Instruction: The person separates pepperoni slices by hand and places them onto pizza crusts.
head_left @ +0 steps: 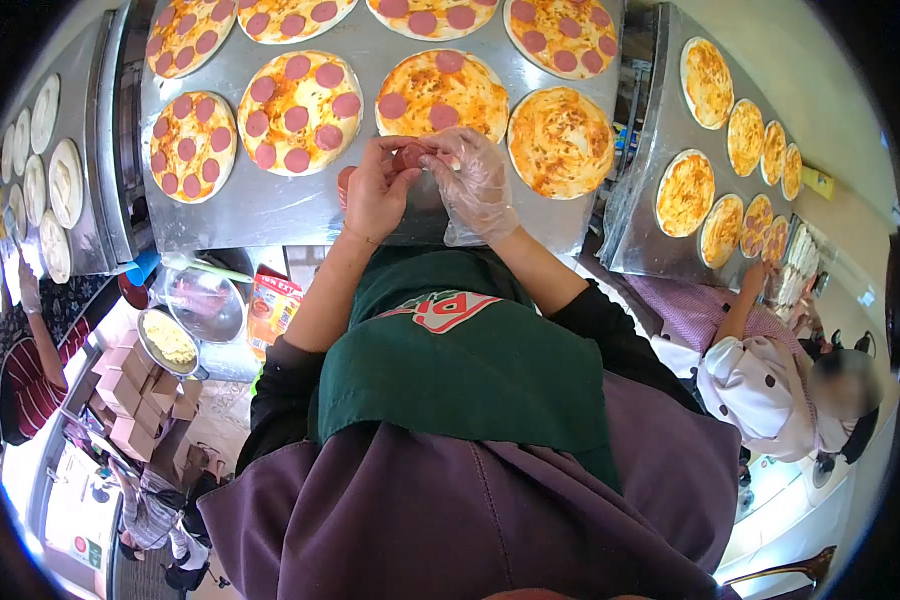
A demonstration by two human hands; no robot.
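Plastic-gloved right hand [470, 180] and bare left hand [378, 195] pinch sausage slices [408, 157]; slackened grip could drop one.

A big, shiny metal table [270, 218] stands in the middle of the room. Another metal table [635, 225] is on the right, and one more grey metal table [92, 120] is on the left. Behind the right one is a plain, pale yellow wall [862, 150]. Low down on the left, the floor [225, 405] has light tiles with a pattern. Very bright white light shines in at the lower left edge.
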